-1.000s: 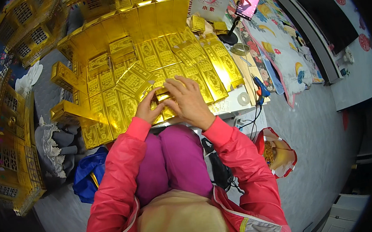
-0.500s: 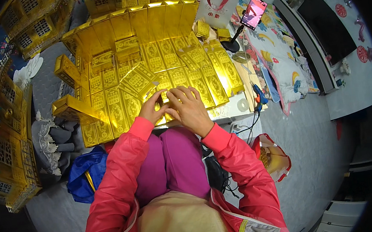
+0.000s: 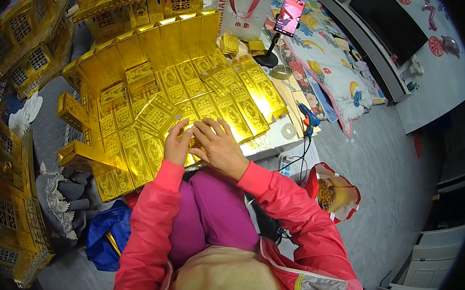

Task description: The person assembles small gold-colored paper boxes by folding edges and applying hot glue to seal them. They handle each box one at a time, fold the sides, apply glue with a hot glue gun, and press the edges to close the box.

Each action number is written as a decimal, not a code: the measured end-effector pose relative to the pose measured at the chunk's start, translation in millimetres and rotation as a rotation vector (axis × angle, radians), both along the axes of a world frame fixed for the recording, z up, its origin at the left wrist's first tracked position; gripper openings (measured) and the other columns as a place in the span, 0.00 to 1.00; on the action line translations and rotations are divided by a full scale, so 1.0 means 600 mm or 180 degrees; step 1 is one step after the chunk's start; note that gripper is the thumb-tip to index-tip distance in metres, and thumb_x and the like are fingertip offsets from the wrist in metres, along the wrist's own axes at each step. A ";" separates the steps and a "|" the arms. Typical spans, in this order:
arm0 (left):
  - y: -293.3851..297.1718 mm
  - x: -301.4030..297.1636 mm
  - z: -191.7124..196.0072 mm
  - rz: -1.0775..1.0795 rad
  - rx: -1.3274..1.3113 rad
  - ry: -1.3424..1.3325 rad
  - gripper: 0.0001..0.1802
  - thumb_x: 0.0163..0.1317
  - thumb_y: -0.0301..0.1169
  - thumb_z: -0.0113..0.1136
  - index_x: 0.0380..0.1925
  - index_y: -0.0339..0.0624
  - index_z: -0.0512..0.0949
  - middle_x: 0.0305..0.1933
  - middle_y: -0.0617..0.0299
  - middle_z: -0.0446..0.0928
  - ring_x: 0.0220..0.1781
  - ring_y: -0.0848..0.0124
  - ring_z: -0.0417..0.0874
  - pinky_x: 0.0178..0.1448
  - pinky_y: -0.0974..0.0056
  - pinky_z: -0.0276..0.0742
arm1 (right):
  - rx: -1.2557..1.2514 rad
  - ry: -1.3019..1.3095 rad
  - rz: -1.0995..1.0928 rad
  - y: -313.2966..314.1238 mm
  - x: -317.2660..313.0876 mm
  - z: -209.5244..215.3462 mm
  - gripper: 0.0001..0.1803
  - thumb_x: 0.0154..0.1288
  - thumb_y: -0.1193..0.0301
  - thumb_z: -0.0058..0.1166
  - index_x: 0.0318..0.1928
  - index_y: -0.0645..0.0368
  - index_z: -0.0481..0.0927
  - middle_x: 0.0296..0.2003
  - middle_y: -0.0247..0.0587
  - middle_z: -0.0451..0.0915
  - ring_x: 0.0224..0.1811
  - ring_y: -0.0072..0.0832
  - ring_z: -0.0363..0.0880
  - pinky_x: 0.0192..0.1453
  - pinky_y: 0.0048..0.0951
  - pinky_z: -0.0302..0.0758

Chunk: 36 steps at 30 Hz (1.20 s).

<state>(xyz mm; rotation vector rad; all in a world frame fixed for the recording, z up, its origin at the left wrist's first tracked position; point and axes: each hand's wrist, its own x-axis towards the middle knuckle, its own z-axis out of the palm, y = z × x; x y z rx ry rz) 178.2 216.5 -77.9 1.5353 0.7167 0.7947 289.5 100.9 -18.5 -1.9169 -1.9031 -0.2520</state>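
Note:
Shiny gold paper sheets (image 3: 132, 149) printed with panels lie in rows over a low table in front of me. My left hand (image 3: 175, 145) and my right hand (image 3: 217, 143) rest side by side on one gold sheet (image 3: 190, 128) at the near edge, fingers pressing it down. A loose gold sheet (image 3: 154, 116) lies tilted just beyond my left hand. Both sleeves are red, and my knees in purple sit under the hands.
Folded gold boxes (image 3: 72, 110) stand at the left, gold paper houses (image 3: 140, 3) at the back. A phone on a stand (image 3: 288, 15), a tape roll (image 3: 288, 131), a glue gun (image 3: 309, 119), a white bag (image 3: 244, 7), a red bag (image 3: 335, 191) and blue cloth (image 3: 107, 241) surround me.
Both hands have stayed together on the gold sheet at the near edge, with only small finger shifts. The view has tilted slightly.

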 end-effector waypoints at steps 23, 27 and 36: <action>-0.015 0.012 0.024 0.0257 -0.0755 0.0234 0.14 0.69 0.33 0.57 0.52 0.47 0.80 0.28 0.73 0.70 0.27 0.83 0.69 0.30 0.74 0.75 | 0.0890 0.0919 -0.1095 -0.032 0.064 0.019 0.21 0.66 0.62 0.57 0.53 0.64 0.77 0.61 0.54 0.69 0.64 0.51 0.64 0.69 0.48 0.59; -0.014 0.015 0.019 0.0294 -0.0828 0.0235 0.14 0.68 0.31 0.57 0.52 0.45 0.80 0.30 0.72 0.72 0.27 0.82 0.70 0.32 0.74 0.75 | 0.0945 0.2981 -0.1328 -0.007 0.057 -0.026 0.25 0.71 0.59 0.52 0.56 0.68 0.72 0.58 0.56 0.71 0.62 0.50 0.67 0.68 0.44 0.62; -0.015 0.013 0.022 0.0263 -0.1041 0.0157 0.15 0.69 0.29 0.54 0.54 0.43 0.79 0.42 0.64 0.79 0.32 0.78 0.78 0.37 0.72 0.80 | 0.0538 0.3301 -0.1587 0.074 -0.024 -0.093 0.27 0.69 0.56 0.54 0.59 0.63 0.72 0.43 0.57 0.81 0.38 0.37 0.80 0.45 0.35 0.76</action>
